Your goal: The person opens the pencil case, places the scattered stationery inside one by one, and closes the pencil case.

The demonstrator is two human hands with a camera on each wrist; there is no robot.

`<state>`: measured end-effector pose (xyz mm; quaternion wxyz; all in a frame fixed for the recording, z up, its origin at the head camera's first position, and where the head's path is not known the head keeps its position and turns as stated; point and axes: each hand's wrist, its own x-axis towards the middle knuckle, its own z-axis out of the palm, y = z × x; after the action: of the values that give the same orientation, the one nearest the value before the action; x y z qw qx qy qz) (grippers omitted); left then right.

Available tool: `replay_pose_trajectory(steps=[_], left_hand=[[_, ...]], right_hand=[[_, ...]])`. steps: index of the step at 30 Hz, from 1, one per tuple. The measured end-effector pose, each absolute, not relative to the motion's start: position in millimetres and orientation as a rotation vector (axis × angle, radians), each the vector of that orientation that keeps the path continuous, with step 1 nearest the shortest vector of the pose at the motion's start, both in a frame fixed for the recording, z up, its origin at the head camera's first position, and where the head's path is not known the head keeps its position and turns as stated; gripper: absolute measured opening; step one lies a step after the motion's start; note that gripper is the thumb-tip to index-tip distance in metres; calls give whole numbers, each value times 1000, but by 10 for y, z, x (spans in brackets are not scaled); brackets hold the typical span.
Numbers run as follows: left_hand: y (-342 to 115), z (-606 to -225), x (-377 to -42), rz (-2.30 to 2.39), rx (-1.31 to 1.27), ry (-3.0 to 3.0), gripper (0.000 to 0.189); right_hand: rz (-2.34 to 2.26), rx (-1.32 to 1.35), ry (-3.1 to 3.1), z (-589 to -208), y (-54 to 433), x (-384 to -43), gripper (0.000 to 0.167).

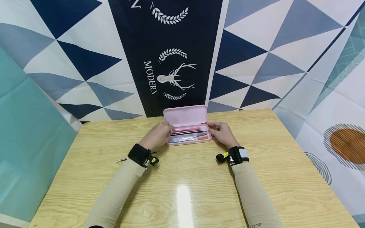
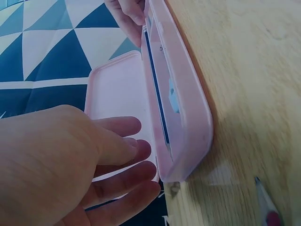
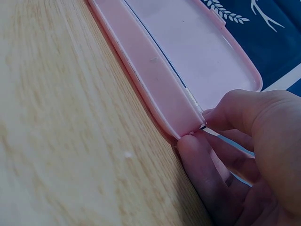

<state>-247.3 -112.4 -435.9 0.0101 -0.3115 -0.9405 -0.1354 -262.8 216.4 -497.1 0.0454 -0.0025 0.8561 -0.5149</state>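
Note:
A pink pencil case (image 1: 182,143) lies on the table near the back edge, its lid (image 1: 186,116) swung up against the wall cloth. Inside are several pencils, among them a dark pencil (image 2: 157,89), with a pale blue-and-white item (image 1: 183,139) and an orange-brown block (image 1: 202,137) in the front part. My left hand (image 1: 156,135) is at the case's left end, fingers loosely spread before the lid in the left wrist view and holding nothing. At the opposite end my right hand (image 3: 268,141) pinches the case's corner between thumb and fingertips.
A loose pencil (image 1: 122,160) lies on the wooden table (image 1: 185,171) by the left wrist, its sharpened tip showing in the left wrist view. Patterned cloth (image 1: 176,41) hangs right behind the table's back edge. Both wrists wear black camera straps (image 1: 139,154).

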Motion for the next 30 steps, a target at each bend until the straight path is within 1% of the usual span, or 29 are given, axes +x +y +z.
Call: replay_pose_trajectory(steps=[12,19,23,26,29,30], left_hand=[[-1389,-4438,-2361,-493,-945,-2902,29],[-1810,-5195,-2777,-518,-1008,-2787,27],[-1876,-5060,-2597,-522,-982,-2824,28],[-1861,-4755,-2336,-522,-952,-2888,28],[-1886,-4605,-2171,-508,-920,-2917,25],[-1861,-4497,-2079,-476,-876,-2947,26]], right_hand=[[-1567,-22,2624,-4968,2165,-2633,40],[-1577,-18,2609,-4958,2163,-2631,40],[-1582,-15,2607,-4952,2164,-2629,40],[-1575,-12,2617,-4951,2162,-2624,40],[-1568,-3,2618,-4950,2161,-2624,40],[-1568,1,2615,-4949,2158,-2627,40]])
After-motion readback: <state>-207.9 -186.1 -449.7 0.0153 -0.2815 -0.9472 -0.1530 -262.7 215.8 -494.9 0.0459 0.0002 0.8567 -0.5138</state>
